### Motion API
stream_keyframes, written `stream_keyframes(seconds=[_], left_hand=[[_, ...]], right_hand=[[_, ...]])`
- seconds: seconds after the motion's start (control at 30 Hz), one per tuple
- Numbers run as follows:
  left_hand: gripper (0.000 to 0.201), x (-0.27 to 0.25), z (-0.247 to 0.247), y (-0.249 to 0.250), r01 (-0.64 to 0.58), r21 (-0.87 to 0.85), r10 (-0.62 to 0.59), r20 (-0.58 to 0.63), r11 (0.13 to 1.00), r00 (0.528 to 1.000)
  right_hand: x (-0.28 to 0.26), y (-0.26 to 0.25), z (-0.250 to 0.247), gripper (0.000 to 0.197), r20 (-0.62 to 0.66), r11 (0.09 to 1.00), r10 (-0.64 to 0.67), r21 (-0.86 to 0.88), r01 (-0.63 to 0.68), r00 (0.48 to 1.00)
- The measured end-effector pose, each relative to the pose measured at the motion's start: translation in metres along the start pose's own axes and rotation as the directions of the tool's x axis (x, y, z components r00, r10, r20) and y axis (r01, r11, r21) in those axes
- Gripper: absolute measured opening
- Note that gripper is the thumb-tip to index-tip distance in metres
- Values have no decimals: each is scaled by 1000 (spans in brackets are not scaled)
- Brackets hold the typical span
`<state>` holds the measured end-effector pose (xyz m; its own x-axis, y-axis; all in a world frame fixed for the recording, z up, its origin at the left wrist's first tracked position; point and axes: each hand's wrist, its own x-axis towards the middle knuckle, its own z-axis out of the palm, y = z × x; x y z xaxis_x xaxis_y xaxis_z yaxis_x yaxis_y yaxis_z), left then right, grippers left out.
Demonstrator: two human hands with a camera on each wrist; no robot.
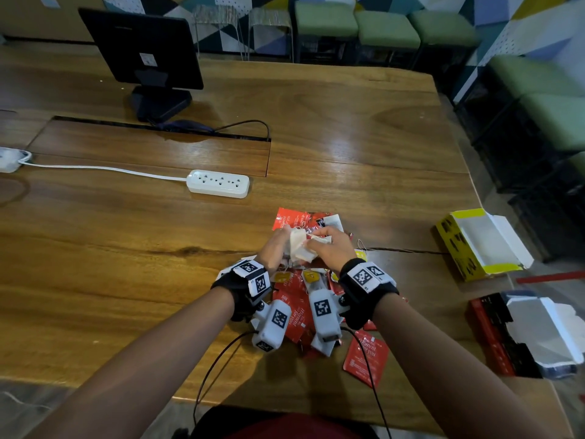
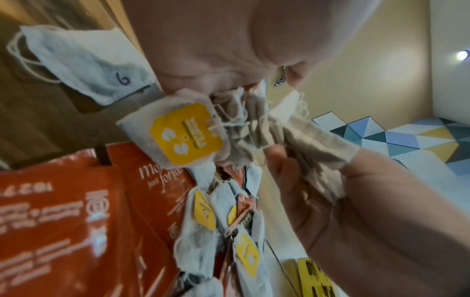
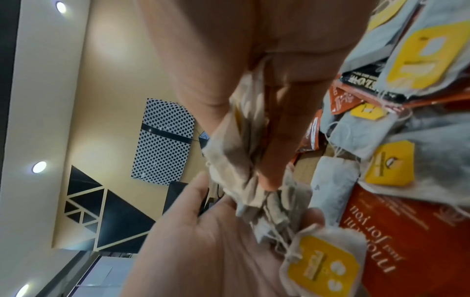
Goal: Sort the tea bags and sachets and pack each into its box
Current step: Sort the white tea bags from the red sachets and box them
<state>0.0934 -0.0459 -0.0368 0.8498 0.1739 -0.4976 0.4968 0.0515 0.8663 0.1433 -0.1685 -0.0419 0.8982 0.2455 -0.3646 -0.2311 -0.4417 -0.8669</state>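
Fingers (image 2: pixel 277 158) of both hands are curled around one bunch of white paper tea bags (image 1: pixel 300 248), held just above the middle of a mixed pile. The left hand (image 1: pixel 275 245) grasps the bunch from the left, and the right hand (image 1: pixel 332 245) pinches it from the right, so the bags are clamped between the two palms. From the left wrist view, one bag in the bunch shows its yellow tag (image 2: pixel 187 133), with strings tangled among the others.

Below the hands, red sachets (image 1: pixel 365 356) and more tagged tea bags lie scattered on the wooden table (image 1: pixel 126 248), spreading back toward the person's body. Some sachets overlap the loose bags, so the two kinds are not yet separated.

Two open boxes sit to the person's right, well apart from the pile. The yellow box (image 1: pixel 474 248) lies further from the person, its long side angled away and its lid flap folded outward. The red box (image 1: pixel 512 334) lies closer, near the table's right edge. Both interiors look empty from the head view.

The coming move likely carries the bunch rightward to the yellow box, whose colour matches the tags. The right hand is the nearer one for that reach. Bare table lies between pile and boxes, apart from a thin dark cable (image 1: pixel 408 251) running toward the yellow box. The right table edge sits close behind both boxes, leaving little room beyond them. A white power strip (image 1: pixel 218 183) and a monitor (image 1: pixel 142 45) stand far off on the left.
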Motion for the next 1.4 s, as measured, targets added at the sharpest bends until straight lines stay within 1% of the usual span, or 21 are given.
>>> stream_keyframes(seconds=[0.03, 0.1, 0.17, 0.23, 0.37, 0.47, 0.5, 0.6, 0.67, 0.7, 0.77, 0.83, 0.9, 0.93, 0.97, 1.03, 1.07, 1.1, 1.23, 1.33, 1.4], left_hand=[[49, -1, 2, 1, -6, -56, 8, 36, 998, 999], [53, -1, 2, -1, -13, -63, 19, 85, 998, 996], [46, -1, 2, -5, -12, 27, 11, 37, 1000, 999], [39, 2, 2, -10, -24, 57, 25, -3, 998, 1000], [37, 5, -3, -13, -4, 101, 10, -57, 995, 998], [35, 6, -7, -14, 5, 122, 1, -51, 992, 999], [34, 8, -7, -15, -15, 129, 20, -43, 991, 999], [25, 5, -6, -11, -24, 156, 27, -18, 988, 999], [32, 6, -4, -11, -34, 187, 36, -4, 982, 999], [39, 8, -3, -12, -50, 186, 52, -2, 981, 999], [50, 7, -2, -13, -49, 75, 46, 48, 996, 998], [61, 6, -2, -12, -18, -57, 24, 109, 998, 994], [71, 4, -1, -11, 22, -101, -5, 162, 995, 987], [74, 1, -1, -8, 20, -55, -11, 162, 998, 987], [72, 4, -1, -11, -3, -1, 3, 133, 1000, 991], [52, 5, -2, -12, -56, 72, 51, 59, 996, 997], [44, 6, -2, -13, -54, 92, 51, 32, 994, 998], [40, 10, -4, -17, -57, 113, 56, 13, 992, 998], [37, 16, -9, -24, -16, 181, 23, -35, 983, 999], [35, 14, -10, -25, 1, 186, 6, -39, 983, 999], [35, 14, -11, -26, 0, 178, 6, -33, 984, 999]], right_hand=[[1, 1, 2, 13, -10, 1000, 4, 16, -4, 1000], [0, 1, 6, 12, -16, 999, 14, 43, -13, 1000], [-2, 0, 7, 14, 9, 999, 20, 45, -20, 1000], [-3, 1, 6, 19, 56, 999, 17, 43, -19, 998], [-4, 2, -2, 23, 95, 997, -1, 72, -6, 996], [-3, 1, -8, 23, 137, 992, 23, 122, -40, 990], [-3, 0, -8, 22, 148, 987, 32, 151, -54, 989], [-3, -4, -6, 21, 174, 960, 62, 259, -106, 983], [-6, -9, -4, 21, 186, 945, 51, 309, -108, 981], [-6, -10, -2, 23, 180, 950, 35, 299, -89, 983], [-8, -11, 2, 25, 154, 969, -3, 245, -35, 988], [-9, -11, 4, 23, 133, 977, -17, 211, -12, 991], [-10, -11, 4, 21, 126, 976, -24, 216, -4, 992], [-10, -11, 4, 21, 128, 977, -26, 214, -2, 991], [-10, -10, 3, 21, 130, 979, -21, 206, -6, 991], [-9, -10, 3, 18, 130, 981, -13, 196, -13, 991], [-9, -11, 3, 17, 123, 980, -9, 196, -16, 992], [-7, -10, 2, 18, 116, 979, 0, 202, -24, 993], [-6, -6, -4, 24, 107, 963, 43, 261, -70, 993], [-5, -2, -11, 22, 42, 968, 45, 243, -54, 998], [-4, -1, -14, 19, -1, 964, 70, 258, -67, 998]])
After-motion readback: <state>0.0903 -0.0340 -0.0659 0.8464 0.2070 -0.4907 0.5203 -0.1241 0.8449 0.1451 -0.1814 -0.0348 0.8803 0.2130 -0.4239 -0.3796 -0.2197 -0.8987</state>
